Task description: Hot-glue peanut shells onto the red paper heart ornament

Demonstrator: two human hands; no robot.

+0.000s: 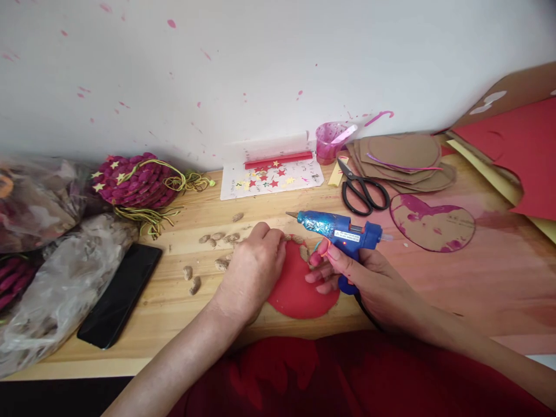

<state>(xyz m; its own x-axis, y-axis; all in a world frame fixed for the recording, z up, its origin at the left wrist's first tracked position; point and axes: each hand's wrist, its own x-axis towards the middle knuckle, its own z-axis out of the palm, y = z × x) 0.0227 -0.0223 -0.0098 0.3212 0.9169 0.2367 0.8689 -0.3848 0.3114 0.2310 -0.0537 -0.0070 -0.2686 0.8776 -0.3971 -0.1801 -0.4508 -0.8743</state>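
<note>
We had our left hand (256,266) down over the red heart (299,304), which lay on the wooden table (163,315) right in front of us, rounded end towards our lap. Fingers curled, tips in at the heart's upper left edge, and whether they pinched anything we couldn't tell, because the back of the hand covered the spot! Over on the other side, our right hand (365,278) had the blue glue gun (330,226), handle tucked between thumb and palm, the other fingers loosely bent in front of it above the heart. The nozzle pointed left, out past our left knuckles.

Peanuts (304,253) sat along the heart's top edge, between our two hands, and what a scatter of loose nuts (221,264) we had to the left of them! Beyond the gun we saw black-handled scissors (357,178), tips towards the wall, next to a stack of cardboard pieces (399,152). A paint-marked cardboard heart (438,229) lay to the right, while straight ahead we had a white sheet (232,190) strewn with red and gold stars (274,183). Out left, a black phone (120,295) rested beside a crumpled plastic bag (65,284).
</note>
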